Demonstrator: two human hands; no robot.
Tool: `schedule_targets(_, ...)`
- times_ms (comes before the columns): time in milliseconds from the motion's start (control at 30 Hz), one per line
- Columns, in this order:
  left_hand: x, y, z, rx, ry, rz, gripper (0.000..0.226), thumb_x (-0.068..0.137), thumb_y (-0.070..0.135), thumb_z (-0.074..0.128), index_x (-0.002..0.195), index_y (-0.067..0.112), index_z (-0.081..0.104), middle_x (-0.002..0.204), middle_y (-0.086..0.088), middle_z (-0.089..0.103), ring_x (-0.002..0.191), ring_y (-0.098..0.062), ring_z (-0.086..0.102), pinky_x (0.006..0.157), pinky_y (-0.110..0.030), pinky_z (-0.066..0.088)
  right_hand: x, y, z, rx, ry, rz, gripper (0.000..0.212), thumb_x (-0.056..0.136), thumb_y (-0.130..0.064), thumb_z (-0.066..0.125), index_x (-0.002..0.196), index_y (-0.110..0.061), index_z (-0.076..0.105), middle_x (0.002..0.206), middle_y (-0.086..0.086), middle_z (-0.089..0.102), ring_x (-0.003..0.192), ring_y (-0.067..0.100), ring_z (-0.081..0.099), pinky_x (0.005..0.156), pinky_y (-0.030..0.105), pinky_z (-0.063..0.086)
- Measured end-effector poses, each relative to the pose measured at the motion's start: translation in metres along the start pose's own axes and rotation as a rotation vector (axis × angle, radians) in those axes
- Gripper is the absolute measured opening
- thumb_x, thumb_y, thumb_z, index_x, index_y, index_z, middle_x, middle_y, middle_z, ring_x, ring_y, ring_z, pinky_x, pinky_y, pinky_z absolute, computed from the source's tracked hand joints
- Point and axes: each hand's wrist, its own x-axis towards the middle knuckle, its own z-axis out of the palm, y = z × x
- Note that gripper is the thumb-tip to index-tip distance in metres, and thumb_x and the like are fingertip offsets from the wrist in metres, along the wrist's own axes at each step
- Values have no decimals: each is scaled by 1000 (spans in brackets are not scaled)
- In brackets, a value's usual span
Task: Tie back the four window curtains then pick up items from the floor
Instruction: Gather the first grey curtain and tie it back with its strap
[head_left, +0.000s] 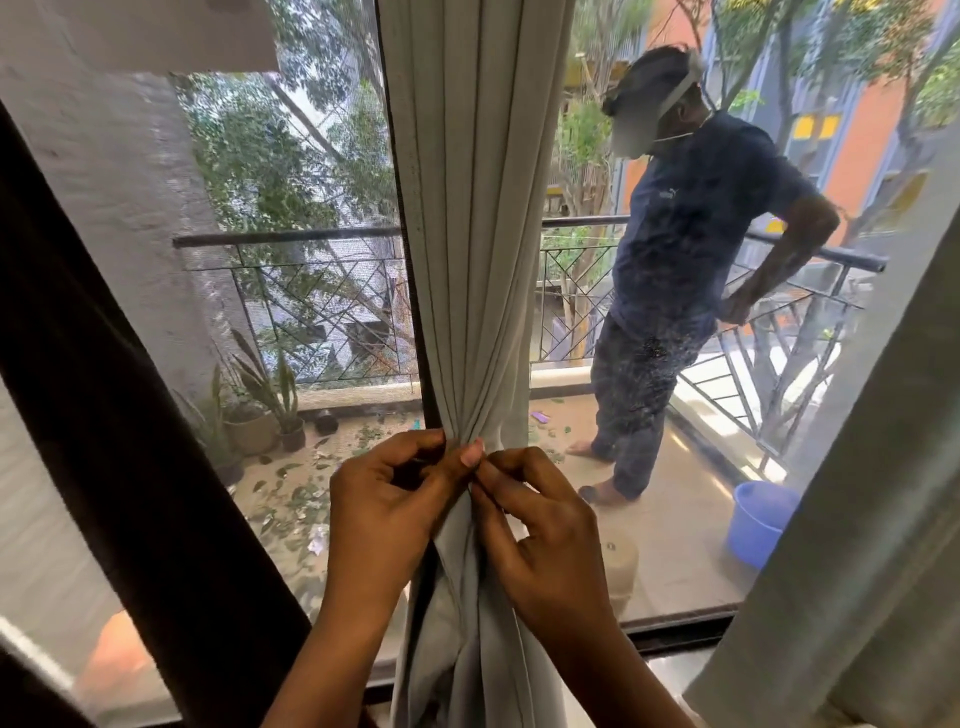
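Note:
A pale grey curtain (478, 208) hangs down the middle of the window, gathered into a tight bunch at waist height. My left hand (384, 504) grips the bunch from the left, thumb pressed against the folds. My right hand (540, 525) meets it from the right and pinches the fabric at the gather with curled fingers. Whether a tie band is between my fingers cannot be made out. Below my hands the cloth spreads loose again. A second pale curtain (852, 519) hangs at the right edge.
A dark window frame (130, 441) slants across the left. Through the mesh I see a balcony with a railing (311, 239), potted plants (260, 415), scattered leaves, a blue bucket (758, 525) and a person (691, 249) standing in dark clothes.

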Motion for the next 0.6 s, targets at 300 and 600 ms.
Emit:
schedule_targets(300, 15, -8, -5, 132, 58, 77, 7, 75, 25, 78, 79, 28, 73, 72, 13, 73, 66, -1, 68, 65, -16, 52, 12, 40, -5, 17, 159, 88, 29, 84, -16, 51, 106, -20, 71, 97, -13, 68, 93, 7, 62, 77, 33, 53)
schedule_targets(600, 15, -11, -6, 155, 98, 97, 14, 75, 19, 74, 82, 31, 70, 75, 16, 72, 71, -2, 68, 69, -14, 51, 73, 98, 9, 323, -36, 615, 30, 82, -25, 71, 109, -26, 59, 106, -3, 66, 96, 16, 62, 78, 22, 54)
